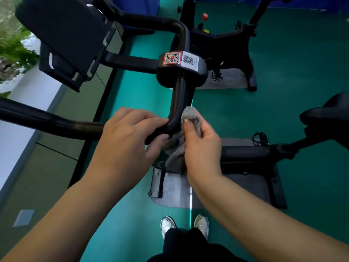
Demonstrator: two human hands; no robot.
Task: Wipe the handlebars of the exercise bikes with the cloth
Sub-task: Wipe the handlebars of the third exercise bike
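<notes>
Left hand (130, 137) curled around black handlebar (178, 103) bend, right hand (201, 146) just beside it pinching grey cloth (176, 148) against bar, saddle (328, 114) right of hands

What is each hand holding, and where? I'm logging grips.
Right hand pinches the grey cloth near its top; left hand grips the handlebar bend.

Green floor (283, 114) spreads beneath and beyond your hands. Grey mats (175, 193) lie on it, one just below them, another (228, 80) further ahead. Left of your hands, a window (17, 46) shows foliage above a white sill (28, 95). Blue wall (311, 2) far ahead.
</notes>
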